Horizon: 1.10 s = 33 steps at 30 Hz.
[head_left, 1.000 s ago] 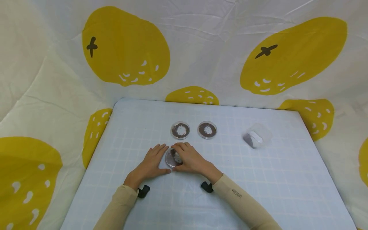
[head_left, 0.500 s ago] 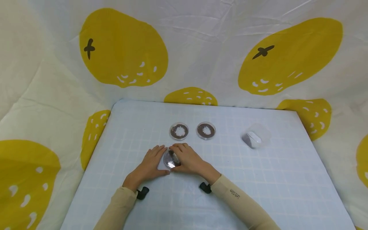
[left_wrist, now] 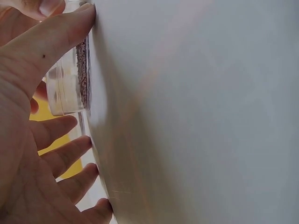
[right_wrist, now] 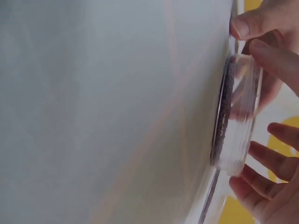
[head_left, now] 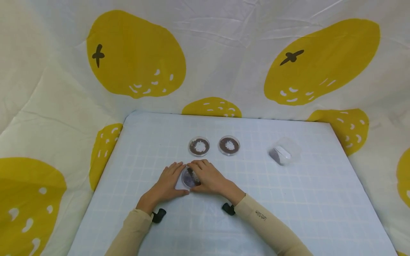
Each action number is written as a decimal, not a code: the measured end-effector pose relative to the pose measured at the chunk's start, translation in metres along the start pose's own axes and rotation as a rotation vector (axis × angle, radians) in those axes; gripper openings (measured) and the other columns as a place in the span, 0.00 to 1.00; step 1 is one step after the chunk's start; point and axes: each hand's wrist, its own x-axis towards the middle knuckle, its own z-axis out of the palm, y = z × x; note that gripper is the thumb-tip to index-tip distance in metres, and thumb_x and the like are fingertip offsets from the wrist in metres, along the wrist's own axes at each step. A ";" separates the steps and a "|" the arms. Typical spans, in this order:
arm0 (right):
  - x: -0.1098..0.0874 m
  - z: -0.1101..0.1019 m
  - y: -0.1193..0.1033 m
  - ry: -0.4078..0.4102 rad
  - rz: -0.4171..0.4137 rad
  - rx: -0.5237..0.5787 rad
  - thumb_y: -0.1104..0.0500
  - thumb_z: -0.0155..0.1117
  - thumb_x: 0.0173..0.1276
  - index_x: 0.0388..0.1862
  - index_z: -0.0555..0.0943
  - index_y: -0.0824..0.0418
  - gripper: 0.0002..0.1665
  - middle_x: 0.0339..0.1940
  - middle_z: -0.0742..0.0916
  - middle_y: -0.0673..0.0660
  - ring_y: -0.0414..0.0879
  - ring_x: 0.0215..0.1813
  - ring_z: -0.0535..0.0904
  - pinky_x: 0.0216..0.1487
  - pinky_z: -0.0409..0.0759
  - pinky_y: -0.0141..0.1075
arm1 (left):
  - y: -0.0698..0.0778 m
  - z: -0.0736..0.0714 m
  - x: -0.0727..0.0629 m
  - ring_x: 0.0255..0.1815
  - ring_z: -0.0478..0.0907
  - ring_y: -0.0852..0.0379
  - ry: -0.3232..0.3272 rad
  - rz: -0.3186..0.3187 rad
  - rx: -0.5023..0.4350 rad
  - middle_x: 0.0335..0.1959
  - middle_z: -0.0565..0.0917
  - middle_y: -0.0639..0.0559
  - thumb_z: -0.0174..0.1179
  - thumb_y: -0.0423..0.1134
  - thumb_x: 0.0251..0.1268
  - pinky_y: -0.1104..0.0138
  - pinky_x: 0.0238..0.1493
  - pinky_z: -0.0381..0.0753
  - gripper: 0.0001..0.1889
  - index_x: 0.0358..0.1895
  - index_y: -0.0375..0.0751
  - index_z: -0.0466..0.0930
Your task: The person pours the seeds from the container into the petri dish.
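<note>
A clear round petri dish (head_left: 188, 178) with a thin dark crumbly layer in its bottom lies on the table between both hands. My left hand (head_left: 166, 182) is on its left side, thumb at the near edge and index fingertip at the far edge, other fingertips on the table. From the right, my right hand (head_left: 209, 177) grips the lid (right_wrist: 252, 112), thumb near and fingers far. In the right wrist view the lid sits over the dish. The right hand covers part of the dish from above.
Behind the hands stand two more petri dishes, one left (head_left: 199, 146) and one right (head_left: 229, 145), each with brown crumbs and a white patch in the middle. A clear plastic box (head_left: 295, 151) with something grey and white lies farther right. Patterned cloth (head_left: 217, 64) hangs behind the table.
Both hands stay about the dish with almost no movement. The glare on the lid has shifted, and the whole head view has drifted slightly.
</note>
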 end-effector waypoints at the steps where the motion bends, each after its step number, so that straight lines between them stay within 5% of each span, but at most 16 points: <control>1: 0.000 0.000 0.000 -0.004 0.002 -0.004 0.40 0.79 0.55 0.73 0.67 0.61 0.53 0.68 0.74 0.59 0.53 0.66 0.69 0.66 0.72 0.45 | 0.000 0.000 0.000 0.79 0.45 0.38 -0.002 0.001 -0.001 0.78 0.56 0.39 0.75 0.54 0.54 0.41 0.75 0.43 0.53 0.78 0.37 0.55; 20: -0.005 -0.001 0.000 -0.116 0.066 0.082 0.38 0.74 0.60 0.77 0.59 0.66 0.58 0.73 0.69 0.64 0.57 0.72 0.66 0.71 0.67 0.46 | -0.003 0.004 -0.001 0.79 0.47 0.38 0.017 0.032 0.004 0.78 0.57 0.39 0.75 0.54 0.53 0.40 0.75 0.43 0.53 0.78 0.37 0.57; 27: -0.009 -0.005 0.000 -0.066 0.058 0.104 0.38 0.74 0.60 0.76 0.61 0.68 0.57 0.73 0.69 0.66 0.58 0.72 0.66 0.71 0.66 0.46 | -0.002 0.001 -0.001 0.79 0.45 0.37 -0.016 0.017 0.021 0.79 0.55 0.38 0.74 0.54 0.55 0.41 0.75 0.42 0.53 0.78 0.39 0.55; 33: -0.016 -0.009 0.003 0.018 0.050 0.081 0.40 0.74 0.62 0.74 0.65 0.68 0.53 0.71 0.72 0.67 0.58 0.70 0.69 0.71 0.67 0.46 | 0.004 -0.007 -0.005 0.78 0.45 0.32 0.005 0.014 0.001 0.78 0.56 0.36 0.75 0.53 0.55 0.41 0.73 0.53 0.52 0.79 0.40 0.55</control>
